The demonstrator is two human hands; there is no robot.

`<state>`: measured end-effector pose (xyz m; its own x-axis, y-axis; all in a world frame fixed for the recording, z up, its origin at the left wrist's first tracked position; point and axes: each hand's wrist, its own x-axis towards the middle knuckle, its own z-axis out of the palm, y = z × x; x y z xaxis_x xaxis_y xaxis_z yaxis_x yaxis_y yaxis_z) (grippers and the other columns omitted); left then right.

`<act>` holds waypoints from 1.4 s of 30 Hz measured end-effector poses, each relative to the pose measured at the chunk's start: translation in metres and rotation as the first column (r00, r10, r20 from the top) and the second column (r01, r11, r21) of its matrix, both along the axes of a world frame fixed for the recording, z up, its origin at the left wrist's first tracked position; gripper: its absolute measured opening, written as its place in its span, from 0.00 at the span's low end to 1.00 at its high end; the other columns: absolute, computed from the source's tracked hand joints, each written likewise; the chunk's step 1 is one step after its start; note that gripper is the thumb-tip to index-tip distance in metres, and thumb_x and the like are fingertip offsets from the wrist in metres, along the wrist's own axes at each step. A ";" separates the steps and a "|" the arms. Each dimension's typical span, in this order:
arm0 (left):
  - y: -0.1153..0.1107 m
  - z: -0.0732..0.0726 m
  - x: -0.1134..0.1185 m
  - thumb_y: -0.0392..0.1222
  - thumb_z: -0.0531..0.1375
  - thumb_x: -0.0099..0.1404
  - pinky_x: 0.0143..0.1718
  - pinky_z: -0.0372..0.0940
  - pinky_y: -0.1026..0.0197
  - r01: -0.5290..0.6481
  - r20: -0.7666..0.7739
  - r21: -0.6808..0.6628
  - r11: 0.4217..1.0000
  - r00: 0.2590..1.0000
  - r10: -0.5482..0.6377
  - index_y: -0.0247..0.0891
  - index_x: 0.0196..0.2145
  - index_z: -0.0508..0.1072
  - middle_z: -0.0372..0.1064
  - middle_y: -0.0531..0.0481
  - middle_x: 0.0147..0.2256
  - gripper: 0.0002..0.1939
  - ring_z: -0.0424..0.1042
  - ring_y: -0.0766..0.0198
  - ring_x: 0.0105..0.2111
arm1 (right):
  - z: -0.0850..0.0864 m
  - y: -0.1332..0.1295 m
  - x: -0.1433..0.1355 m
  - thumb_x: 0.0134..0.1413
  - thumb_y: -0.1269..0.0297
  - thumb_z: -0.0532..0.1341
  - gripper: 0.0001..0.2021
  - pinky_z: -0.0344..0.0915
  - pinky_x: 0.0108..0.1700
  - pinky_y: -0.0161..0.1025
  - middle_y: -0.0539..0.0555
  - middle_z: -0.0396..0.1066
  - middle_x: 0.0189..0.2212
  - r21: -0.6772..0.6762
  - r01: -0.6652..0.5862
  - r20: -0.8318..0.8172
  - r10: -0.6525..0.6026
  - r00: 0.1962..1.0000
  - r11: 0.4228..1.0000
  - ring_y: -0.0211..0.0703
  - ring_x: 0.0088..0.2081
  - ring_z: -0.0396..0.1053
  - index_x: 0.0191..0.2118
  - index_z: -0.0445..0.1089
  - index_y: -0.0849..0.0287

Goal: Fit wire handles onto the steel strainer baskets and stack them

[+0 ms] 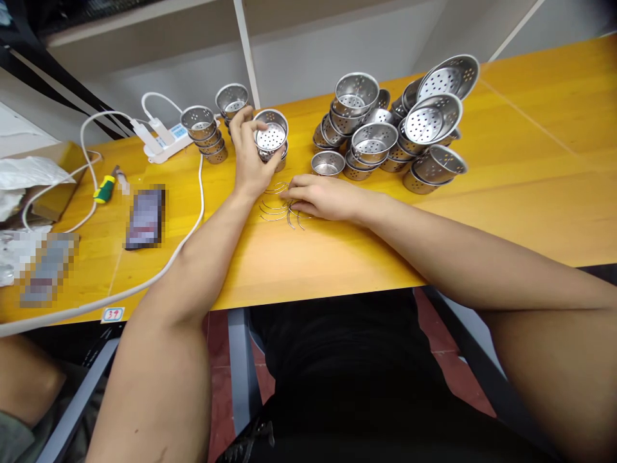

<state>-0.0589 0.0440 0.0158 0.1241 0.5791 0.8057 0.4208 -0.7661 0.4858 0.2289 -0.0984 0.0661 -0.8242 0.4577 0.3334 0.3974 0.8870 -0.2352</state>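
My left hand (253,154) curls its thumb and fingers around the top of a small stack of metal cups; the uppermost perforated cup (270,134) has a round rim and a holed bottom facing me. Lower down to the right, my right hand (321,196) has its fingertips closed together on a little heap of thin curved wires (274,209) lying on the table. The fingers partly cover the heap. Behind my left hand stand two more cup stacks, a left one (200,128) and a farther one (232,99).
Several perforated cups (375,141) are piled right of centre, with larger tilted cups (453,77) behind. A white power strip (166,145), white cable (200,206), green-yellow screwdriver (106,188) and blurred phone (145,218) lie left on the yellow table (308,263). Another person's knee (29,379) shows lower left.
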 end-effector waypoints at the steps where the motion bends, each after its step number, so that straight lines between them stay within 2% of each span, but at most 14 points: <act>1: -0.001 0.001 0.002 0.83 0.81 0.70 0.96 0.58 0.25 0.006 0.005 0.022 1.000 1.000 -0.006 0.54 0.71 0.73 0.64 0.35 0.85 0.48 0.63 0.30 0.90 | -0.001 -0.001 -0.002 0.91 0.62 0.62 0.23 0.82 0.63 0.54 0.70 0.83 0.64 0.009 0.002 -0.013 -0.002 1.000 1.000 0.64 0.62 0.83 0.77 0.85 0.60; 2: -0.003 0.001 0.006 0.84 0.81 0.70 0.96 0.59 0.26 0.018 0.001 0.034 0.999 1.000 -0.018 0.56 0.77 0.68 0.64 0.35 0.85 0.54 0.63 0.31 0.91 | -0.002 -0.002 -0.005 0.92 0.61 0.61 0.23 0.82 0.65 0.55 0.70 0.83 0.66 0.015 -0.004 -0.021 0.004 1.000 1.000 0.65 0.64 0.83 0.79 0.84 0.59; 4: -0.007 0.001 0.012 0.85 0.80 0.70 0.95 0.63 0.28 0.061 -0.030 0.028 0.998 0.998 -0.060 0.56 0.86 0.57 0.67 0.34 0.83 0.64 0.68 0.31 0.89 | -0.003 -0.003 -0.012 0.94 0.61 0.60 0.23 0.81 0.68 0.58 0.71 0.83 0.66 0.021 -0.025 -0.003 0.025 1.000 0.999 0.67 0.65 0.82 0.77 0.86 0.61; 7: -0.016 -0.002 0.022 0.87 0.79 0.69 0.90 0.69 0.29 0.128 -0.085 -0.004 0.992 0.988 -0.128 0.56 0.88 0.51 0.74 0.35 0.77 0.70 0.78 0.32 0.82 | -0.003 -0.003 -0.020 0.92 0.65 0.61 0.20 0.80 0.69 0.57 0.70 0.85 0.60 0.026 -0.027 0.060 0.026 0.998 0.999 0.66 0.62 0.82 0.68 0.90 0.64; 11: -0.024 -0.005 0.028 0.87 0.79 0.69 0.87 0.74 0.30 0.164 -0.100 -0.016 0.986 0.981 -0.165 0.56 0.88 0.53 0.74 0.36 0.77 0.68 0.80 0.33 0.81 | 0.001 -0.004 -0.021 0.90 0.67 0.62 0.16 0.79 0.61 0.51 0.66 0.86 0.55 0.016 -0.007 0.052 0.006 0.999 1.000 0.61 0.57 0.82 0.59 0.90 0.61; 14: -0.025 -0.004 0.026 0.85 0.79 0.70 0.88 0.73 0.29 0.161 -0.110 -0.013 0.987 0.981 -0.161 0.55 0.86 0.58 0.73 0.36 0.78 0.64 0.78 0.33 0.81 | 0.006 -0.006 -0.014 0.89 0.69 0.62 0.16 0.77 0.54 0.48 0.65 0.85 0.54 -0.018 0.009 0.045 -0.009 0.999 1.000 0.57 0.51 0.82 0.56 0.90 0.61; 19: -0.030 0.003 0.023 0.83 0.81 0.70 0.89 0.70 0.26 0.112 -0.138 -0.036 0.993 0.984 -0.116 0.50 0.76 0.71 0.78 0.38 0.72 0.54 0.80 0.32 0.77 | 0.014 -0.003 0.004 0.76 0.78 0.64 0.22 0.80 0.60 0.49 0.65 0.86 0.58 -0.041 -0.096 0.043 0.098 0.994 0.995 0.58 0.55 0.84 0.65 0.90 0.61; 21: -0.033 0.005 0.024 0.84 0.82 0.68 0.89 0.70 0.26 0.108 -0.139 -0.049 0.993 0.984 -0.114 0.49 0.75 0.72 0.79 0.39 0.70 0.54 0.81 0.33 0.76 | 0.017 -0.002 0.008 0.74 0.77 0.66 0.20 0.80 0.59 0.49 0.63 0.86 0.55 -0.042 -0.114 0.052 0.116 0.992 0.993 0.58 0.54 0.84 0.63 0.90 0.60; 25: -0.040 0.007 0.028 0.86 0.81 0.67 0.88 0.71 0.27 0.117 -0.139 -0.046 0.992 0.983 -0.122 0.50 0.75 0.72 0.78 0.39 0.70 0.56 0.81 0.34 0.76 | 0.021 -0.004 0.009 0.81 0.74 0.67 0.12 0.77 0.57 0.47 0.63 0.85 0.51 -0.068 -0.060 0.054 0.064 0.996 0.996 0.57 0.52 0.83 0.52 0.91 0.59; 29: -0.043 0.010 0.029 0.87 0.80 0.68 0.88 0.71 0.26 0.109 -0.138 -0.034 0.993 0.984 -0.113 0.50 0.75 0.72 0.78 0.38 0.70 0.55 0.81 0.33 0.76 | 0.022 -0.009 0.004 0.83 0.72 0.65 0.11 0.75 0.54 0.46 0.64 0.84 0.52 -0.058 -0.023 0.065 0.027 0.998 0.998 0.56 0.51 0.82 0.50 0.88 0.59; 36: -0.049 0.014 0.029 0.86 0.79 0.70 0.86 0.74 0.28 0.078 -0.124 -0.091 0.993 0.988 -0.089 0.51 0.77 0.69 0.79 0.37 0.73 0.55 0.82 0.34 0.77 | 0.027 -0.010 0.005 0.78 0.74 0.64 0.06 0.68 0.48 0.44 0.61 0.81 0.48 -0.056 -0.100 -0.062 0.096 0.993 0.993 0.51 0.43 0.75 0.47 0.78 0.57; 42: -0.049 0.011 0.029 0.88 0.76 0.72 0.88 0.72 0.31 0.081 -0.130 -0.101 0.992 0.987 -0.093 0.50 0.79 0.67 0.78 0.35 0.75 0.57 0.81 0.34 0.79 | 0.033 -0.012 0.008 0.76 0.74 0.63 0.06 0.64 0.46 0.43 0.58 0.79 0.46 -0.058 -0.097 -0.102 0.091 0.991 0.994 0.48 0.40 0.71 0.45 0.72 0.54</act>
